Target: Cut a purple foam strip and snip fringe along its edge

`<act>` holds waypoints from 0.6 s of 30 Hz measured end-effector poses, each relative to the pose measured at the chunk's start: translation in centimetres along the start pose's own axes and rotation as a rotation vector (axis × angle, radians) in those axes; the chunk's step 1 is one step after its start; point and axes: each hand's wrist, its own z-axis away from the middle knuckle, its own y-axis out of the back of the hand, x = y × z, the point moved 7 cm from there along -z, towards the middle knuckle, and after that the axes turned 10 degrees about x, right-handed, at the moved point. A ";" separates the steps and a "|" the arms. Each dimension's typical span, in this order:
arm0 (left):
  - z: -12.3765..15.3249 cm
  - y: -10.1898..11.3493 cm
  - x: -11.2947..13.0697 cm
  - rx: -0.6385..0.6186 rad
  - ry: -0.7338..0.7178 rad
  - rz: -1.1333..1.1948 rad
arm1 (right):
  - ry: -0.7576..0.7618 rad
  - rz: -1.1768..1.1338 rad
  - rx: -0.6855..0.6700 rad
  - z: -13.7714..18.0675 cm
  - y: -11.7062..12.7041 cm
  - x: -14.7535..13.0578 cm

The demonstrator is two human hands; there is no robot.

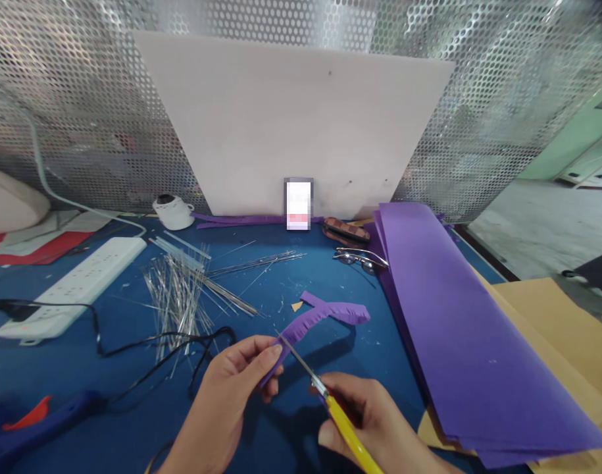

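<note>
My left hand (244,375) pinches a crinkled purple paper strip (310,317) between thumb and fingers. The strip curves away to the upper right and forks near its far end. Yellow-handled scissors (345,424) are gripped in my right hand (374,415). Their blades lie against the strip just beyond my left thumb; whether the paper sits between them I cannot tell. Beyond the hands, a small tan paper scrap (297,306) rests on the blue table (301,273).
Thin metal wires (182,296) spread at left, near a white power strip (78,283), black cord (147,339) and blue glue gun (49,424). Purple sheets (458,329) lie at right. Behind are glasses (362,259), a checked case (345,230), a phone (298,204) and a white cup (173,212).
</note>
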 end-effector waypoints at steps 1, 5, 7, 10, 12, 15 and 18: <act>0.0 0.0 -0.1 -0.001 -0.001 -0.005 | -0.006 0.018 -0.002 0.0 0.0 0.0; -0.2 0.3 0.0 0.020 -0.021 -0.022 | 0.025 0.154 0.001 0.2 0.2 -0.8; -0.2 0.4 0.1 0.042 -0.037 -0.030 | 0.059 0.246 0.016 0.2 0.4 -1.4; -0.2 0.5 0.4 0.067 -0.057 -0.037 | 0.049 0.345 0.051 0.1 0.5 -1.6; -0.2 0.5 0.5 0.071 -0.065 -0.040 | 0.047 0.387 0.075 0.0 0.6 -1.7; -0.2 0.5 0.4 0.062 -0.062 -0.057 | 0.063 0.416 0.098 0.0 0.6 -1.9; -0.2 0.5 0.4 0.046 -0.064 -0.073 | 0.078 0.416 0.107 0.1 0.6 -2.1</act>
